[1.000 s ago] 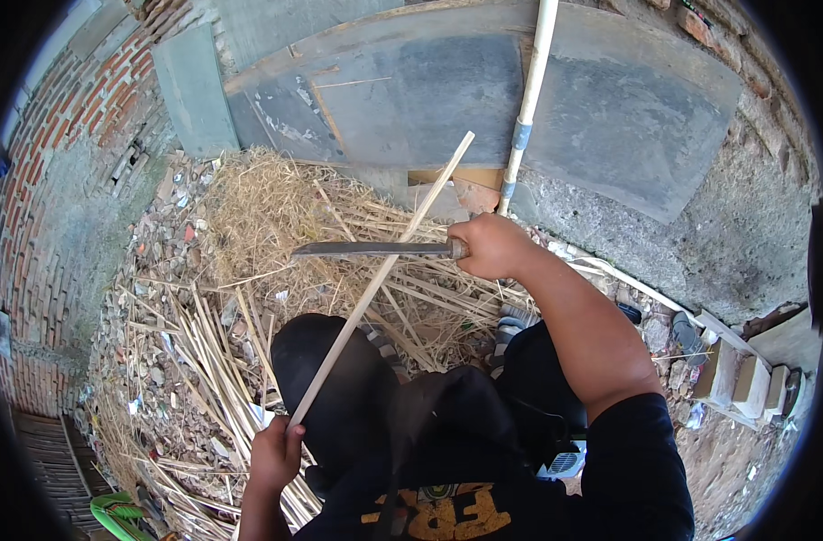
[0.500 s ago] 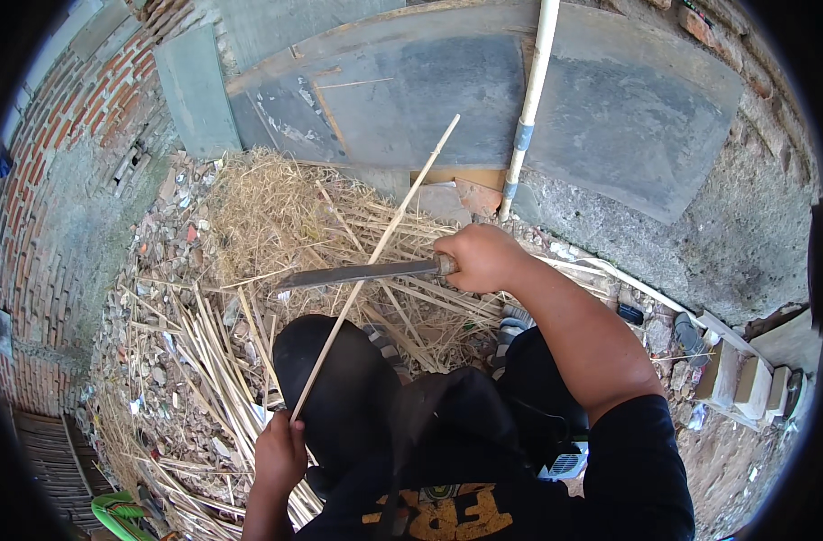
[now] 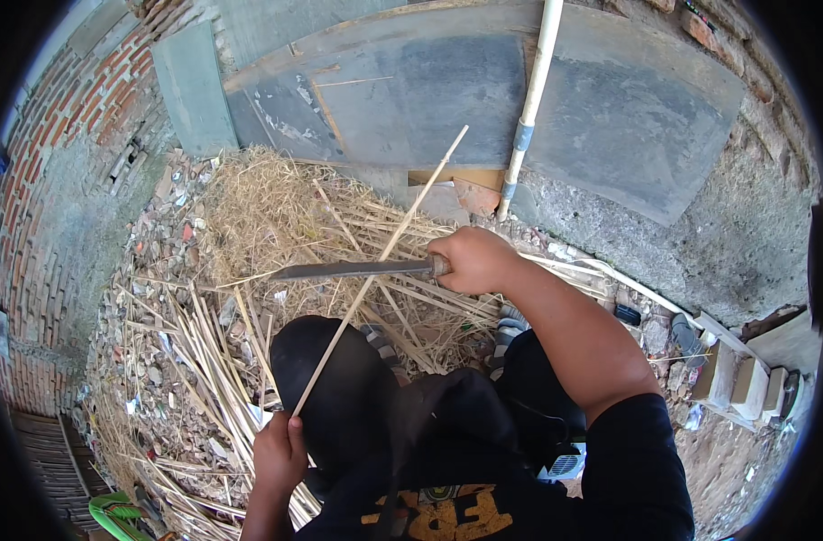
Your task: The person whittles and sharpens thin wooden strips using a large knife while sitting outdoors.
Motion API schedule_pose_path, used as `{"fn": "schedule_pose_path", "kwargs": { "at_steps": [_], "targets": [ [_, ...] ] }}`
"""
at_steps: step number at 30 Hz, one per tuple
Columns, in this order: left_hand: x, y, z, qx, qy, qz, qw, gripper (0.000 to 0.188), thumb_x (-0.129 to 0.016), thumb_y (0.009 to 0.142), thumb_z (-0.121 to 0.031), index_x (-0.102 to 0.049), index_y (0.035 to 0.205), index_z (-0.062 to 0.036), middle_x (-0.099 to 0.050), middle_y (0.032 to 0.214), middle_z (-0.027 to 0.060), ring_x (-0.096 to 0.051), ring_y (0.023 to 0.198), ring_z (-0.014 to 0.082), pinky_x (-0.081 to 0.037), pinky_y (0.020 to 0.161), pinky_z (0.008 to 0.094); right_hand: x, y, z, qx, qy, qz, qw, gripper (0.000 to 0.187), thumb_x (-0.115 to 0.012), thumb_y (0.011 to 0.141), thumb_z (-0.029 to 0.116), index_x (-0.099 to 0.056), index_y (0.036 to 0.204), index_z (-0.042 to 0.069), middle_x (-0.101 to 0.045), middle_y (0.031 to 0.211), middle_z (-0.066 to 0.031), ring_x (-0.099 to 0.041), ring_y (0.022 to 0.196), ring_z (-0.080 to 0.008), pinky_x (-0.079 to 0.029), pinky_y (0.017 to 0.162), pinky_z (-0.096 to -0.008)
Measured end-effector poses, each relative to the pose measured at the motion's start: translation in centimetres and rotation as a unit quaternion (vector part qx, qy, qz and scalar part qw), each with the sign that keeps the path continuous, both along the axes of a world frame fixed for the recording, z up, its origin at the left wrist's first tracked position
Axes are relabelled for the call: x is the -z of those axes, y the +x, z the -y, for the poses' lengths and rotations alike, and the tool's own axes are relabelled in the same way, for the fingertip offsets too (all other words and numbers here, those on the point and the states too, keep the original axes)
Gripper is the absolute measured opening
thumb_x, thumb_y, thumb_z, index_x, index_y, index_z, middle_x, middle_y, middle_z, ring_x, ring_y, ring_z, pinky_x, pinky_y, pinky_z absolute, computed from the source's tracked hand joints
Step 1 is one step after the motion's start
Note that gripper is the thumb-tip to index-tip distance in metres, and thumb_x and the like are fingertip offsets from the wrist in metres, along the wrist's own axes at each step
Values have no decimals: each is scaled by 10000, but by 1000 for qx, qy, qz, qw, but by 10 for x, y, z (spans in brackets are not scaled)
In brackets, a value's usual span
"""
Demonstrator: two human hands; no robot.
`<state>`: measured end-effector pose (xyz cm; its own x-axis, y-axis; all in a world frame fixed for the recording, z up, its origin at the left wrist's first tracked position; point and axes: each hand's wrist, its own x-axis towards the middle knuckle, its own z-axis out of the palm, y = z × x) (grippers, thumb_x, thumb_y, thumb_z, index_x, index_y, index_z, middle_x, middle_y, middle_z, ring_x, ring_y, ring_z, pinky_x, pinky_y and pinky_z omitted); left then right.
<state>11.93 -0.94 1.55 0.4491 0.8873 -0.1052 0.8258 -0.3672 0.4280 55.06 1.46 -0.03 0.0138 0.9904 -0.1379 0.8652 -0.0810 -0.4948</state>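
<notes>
At the lower left, long split strips lie in a pile. Just right of them, the left hand is closed around the bottom end of 1 pale stick, which slants up toward the top centre. Mid-frame, a long knife crosses it, its handle clamped in the right hand. Upper right of centre, a white pipe bears 2 blue bands.

View: one, head-worn, left fisheye of a pair. Position: above the knife, on its near side. Facing: steeply down, black shirt nearer than the knife, grey boards beyond it. Range: near, wide field, bowed edges.
</notes>
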Motion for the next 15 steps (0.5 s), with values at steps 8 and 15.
{"fn": "schedule_pose_path", "kwargs": {
  "at_steps": [8,15],
  "targets": [
    [12,11,4,3,46,-21,999,288,-493,1045,-283,-582,930,-34,-643,743,251,-626,680,495,-467,600,577,37,28,-6,84,1,-37,996,241,-680,745,206,-692,943,70,-702,901,-187,-683,918,-376,-543,810,-491],
    [10,5,2,-15,-1,-6,1000,280,-517,1040,-269,-581,913,-28,-640,739,248,-630,699,485,-465,603,553,8,-8,-2,-10,11,40,999,248,-682,745,213,-696,941,62,-701,883,-195,-686,897,-379,-545,805,-481]
  ]
}}
